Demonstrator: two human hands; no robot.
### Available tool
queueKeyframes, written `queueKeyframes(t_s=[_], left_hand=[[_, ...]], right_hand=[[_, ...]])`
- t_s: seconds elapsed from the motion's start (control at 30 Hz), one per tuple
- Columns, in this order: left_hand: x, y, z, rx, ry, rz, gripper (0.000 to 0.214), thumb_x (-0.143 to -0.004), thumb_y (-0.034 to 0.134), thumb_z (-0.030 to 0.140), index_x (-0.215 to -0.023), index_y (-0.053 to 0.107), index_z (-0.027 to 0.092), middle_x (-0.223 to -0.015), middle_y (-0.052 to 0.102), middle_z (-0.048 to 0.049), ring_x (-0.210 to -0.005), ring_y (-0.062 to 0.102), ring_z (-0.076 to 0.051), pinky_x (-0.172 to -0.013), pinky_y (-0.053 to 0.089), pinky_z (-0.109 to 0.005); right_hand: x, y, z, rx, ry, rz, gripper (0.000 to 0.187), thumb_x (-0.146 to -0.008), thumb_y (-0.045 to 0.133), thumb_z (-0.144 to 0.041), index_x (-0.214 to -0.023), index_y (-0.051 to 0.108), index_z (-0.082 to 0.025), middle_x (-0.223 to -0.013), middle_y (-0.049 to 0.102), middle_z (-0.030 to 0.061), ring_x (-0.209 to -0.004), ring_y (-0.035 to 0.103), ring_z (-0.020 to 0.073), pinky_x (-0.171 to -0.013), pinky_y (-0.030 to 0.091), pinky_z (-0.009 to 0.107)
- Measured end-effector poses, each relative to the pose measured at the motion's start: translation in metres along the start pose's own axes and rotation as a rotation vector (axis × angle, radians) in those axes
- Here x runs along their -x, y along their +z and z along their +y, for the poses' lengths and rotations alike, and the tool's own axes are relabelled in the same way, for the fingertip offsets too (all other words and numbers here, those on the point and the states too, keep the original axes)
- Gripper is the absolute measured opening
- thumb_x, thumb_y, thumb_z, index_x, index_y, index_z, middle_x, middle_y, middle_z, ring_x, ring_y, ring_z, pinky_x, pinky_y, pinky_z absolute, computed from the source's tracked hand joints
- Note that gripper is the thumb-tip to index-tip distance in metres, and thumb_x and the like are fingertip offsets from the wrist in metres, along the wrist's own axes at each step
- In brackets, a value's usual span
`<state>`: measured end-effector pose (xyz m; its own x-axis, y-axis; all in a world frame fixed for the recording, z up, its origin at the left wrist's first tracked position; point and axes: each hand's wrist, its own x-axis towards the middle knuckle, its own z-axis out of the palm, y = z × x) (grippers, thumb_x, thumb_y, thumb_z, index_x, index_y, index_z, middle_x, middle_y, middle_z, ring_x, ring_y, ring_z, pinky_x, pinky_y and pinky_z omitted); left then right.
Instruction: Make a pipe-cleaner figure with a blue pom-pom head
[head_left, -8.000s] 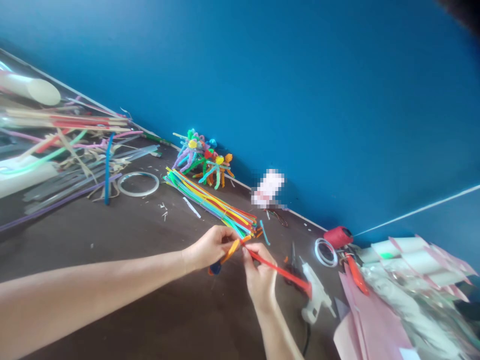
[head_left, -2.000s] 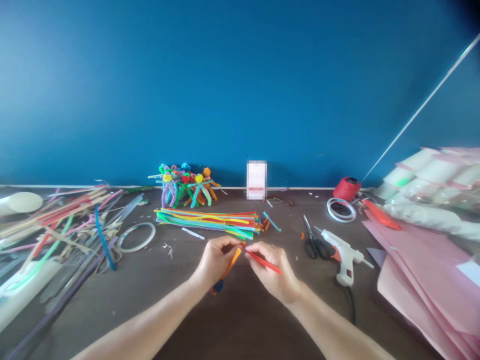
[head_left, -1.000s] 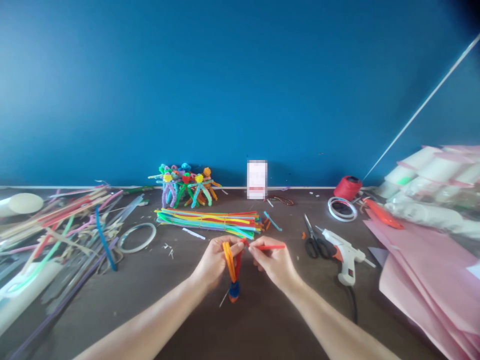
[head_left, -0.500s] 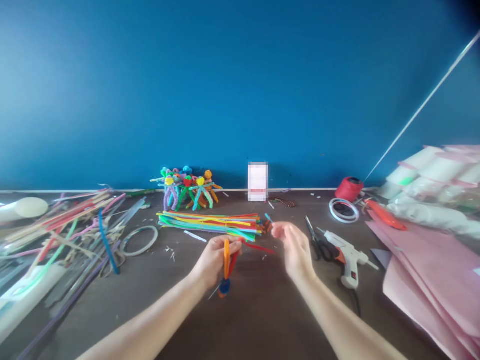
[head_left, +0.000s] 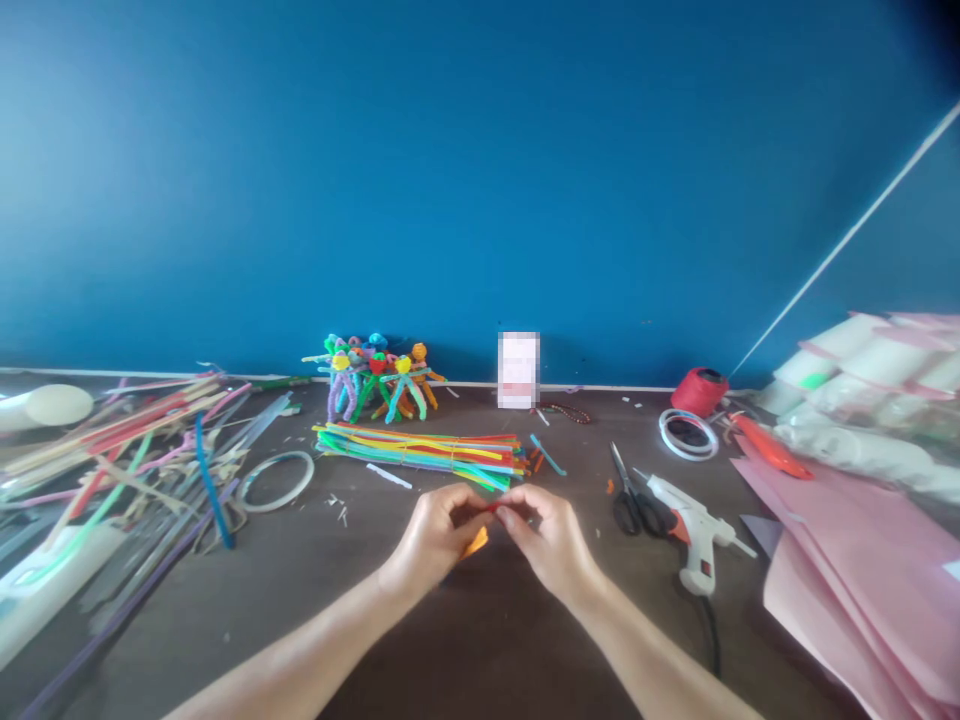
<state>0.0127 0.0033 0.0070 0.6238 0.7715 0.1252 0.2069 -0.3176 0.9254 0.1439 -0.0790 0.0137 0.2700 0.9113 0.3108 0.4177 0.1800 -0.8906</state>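
My left hand (head_left: 433, 532) is closed round an orange pipe-cleaner piece (head_left: 475, 543) over the dark table (head_left: 480, 640). My right hand (head_left: 551, 535) meets it from the right, its fingers pinched on a red pipe cleaner (head_left: 493, 507) that joins the orange piece. The two hands touch at the fingertips. Just beyond them lies a bundle of coloured pipe cleaners (head_left: 420, 448). A group of finished pipe-cleaner figures (head_left: 375, 378) stands by the blue wall.
Black scissors (head_left: 626, 495) and a white glue gun (head_left: 694, 520) lie to the right. Pink paper sheets (head_left: 855, 560), a red thread spool (head_left: 699, 390) and tape rings (head_left: 684, 433) (head_left: 274, 481) are about. Loose straws and sticks (head_left: 112, 450) crowd the left.
My right hand, which had let go and swung right half a second ago, has come back to the left hand and pinched the red pipe cleaner. The orange piece is now tucked lower in my left hand.
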Motion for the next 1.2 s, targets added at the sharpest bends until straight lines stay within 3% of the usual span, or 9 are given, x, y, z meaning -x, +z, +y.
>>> queueKeyframes(t_s=[0.2,0.33,0.43,0.53,0.63,0.77,0.87,1.03,1.2], left_hand=[[0.007,-0.008,0.01,-0.197,0.248,-0.02,0.014,-0.074,0.055,0.026,-0.064,0.063,0.019,-0.061,0.054,-0.002,-0.056,0.047,-0.013,-0.056,0.033,-0.021],[0.009,-0.011,0.01,-0.234,0.285,-0.087,0.014,-0.076,0.052,0.025,-0.08,0.064,0.022,-0.072,0.059,-0.0049,-0.066,0.051,-0.016,-0.065,0.036,-0.024],[0.007,-0.011,0.008,-0.11,0.24,-0.003,0.035,-0.07,0.061,0.029,-0.104,0.057,0.024,-0.089,0.061,-0.006,-0.076,0.053,-0.018,-0.071,0.038,-0.026],[-0.001,-0.013,0.007,0.143,0.139,0.211,0.044,-0.072,0.058,0.033,-0.112,0.048,0.02,-0.097,0.058,-0.0079,-0.082,0.052,-0.018,-0.067,0.04,-0.024],[-0.01,-0.018,0.003,0.449,-0.097,0.314,0.044,-0.075,0.051,0.042,-0.111,0.046,0.017,-0.092,0.058,-0.0079,-0.077,0.053,-0.016,-0.057,0.04,-0.021],[-0.015,-0.023,-0.004,0.755,-0.443,-0.185,0.047,-0.074,0.045,0.053,-0.093,0.058,0.011,-0.08,0.062,-0.0103,-0.064,0.056,-0.015,-0.051,0.041,-0.022],[-0.012,-0.024,-0.005,0.832,-0.492,-0.481,0.04,-0.07,0.055,0.047,-0.081,0.064,0.01,-0.072,0.064,-0.0105,-0.059,0.058,-0.014,-0.053,0.042,-0.023],[-0.009,-0.022,-0.005,0.898,-0.485,-0.598,0.016,-0.06,0.07,0.024,-0.071,0.067,0.012,-0.06,0.062,-0.0037,-0.054,0.056,-0.01,-0.054,0.043,-0.018],[-0.009,-0.017,-0.008,0.862,-0.504,-0.613,0.016,-0.065,0.066,0.027,-0.071,0.066,0.012,-0.064,0.065,-0.0055,-0.049,0.055,-0.01,-0.044,0.04,-0.017]], right_hand=[[-0.001,0.003,-0.002,0.035,0.041,-0.01,0.012,-0.075,0.052,-0.022,-0.067,0.059,-0.017,-0.062,0.06,-0.0001,-0.057,0.053,0.0124,-0.056,0.042,0.022],[-0.001,0.005,0.0,0.052,0.077,-0.036,0.012,-0.075,0.049,-0.02,-0.065,0.054,-0.017,-0.061,0.056,-0.0006,-0.056,0.051,0.0116,-0.056,0.041,0.022],[-0.004,0.0,0.004,-0.019,0.141,-0.047,0.013,-0.076,0.049,-0.023,-0.065,0.051,-0.017,-0.058,0.054,-0.0013,-0.055,0.05,0.0115,-0.054,0.04,0.021],[-0.009,-0.01,0.007,-0.105,0.203,-0.054,0.015,-0.077,0.05,-0.029,-0.068,0.051,-0.017,-0.056,0.054,-0.002,-0.053,0.05,0.0113,-0.053,0.04,0.021],[-0.011,-0.019,0.008,-0.172,0.201,-0.078,0.016,-0.078,0.052,-0.032,-0.073,0.052,-0.017,-0.059,0.054,-0.002,-0.054,0.05,0.0109,-0.053,0.04,0.021],[-0.01,-0.021,0.007,-0.275,0.2,-0.178,0.017,-0.08,0.05,-0.033,-0.076,0.051,-0.017,-0.063,0.055,-0.0001,-0.061,0.054,0.0128,-0.059,0.043,0.023],[-0.01,-0.019,0.006,-0.292,0.189,-0.206,0.016,-0.081,0.049,-0.033,-0.077,0.05,-0.018,-0.067,0.056,0.0009,-0.065,0.054,0.0136,-0.063,0.043,0.025],[-0.011,-0.019,0.006,-0.22,0.166,-0.228,0.017,-0.08,0.05,-0.034,-0.077,0.051,-0.018,-0.067,0.053,0.0001,-0.062,0.051,0.0125,-0.061,0.042,0.024],[-0.008,-0.018,0.006,-0.152,0.148,-0.278,0.016,-0.08,0.05,-0.033,-0.077,0.052,-0.017,-0.063,0.05,-0.0017,-0.056,0.048,0.0103,-0.055,0.039,0.021]])
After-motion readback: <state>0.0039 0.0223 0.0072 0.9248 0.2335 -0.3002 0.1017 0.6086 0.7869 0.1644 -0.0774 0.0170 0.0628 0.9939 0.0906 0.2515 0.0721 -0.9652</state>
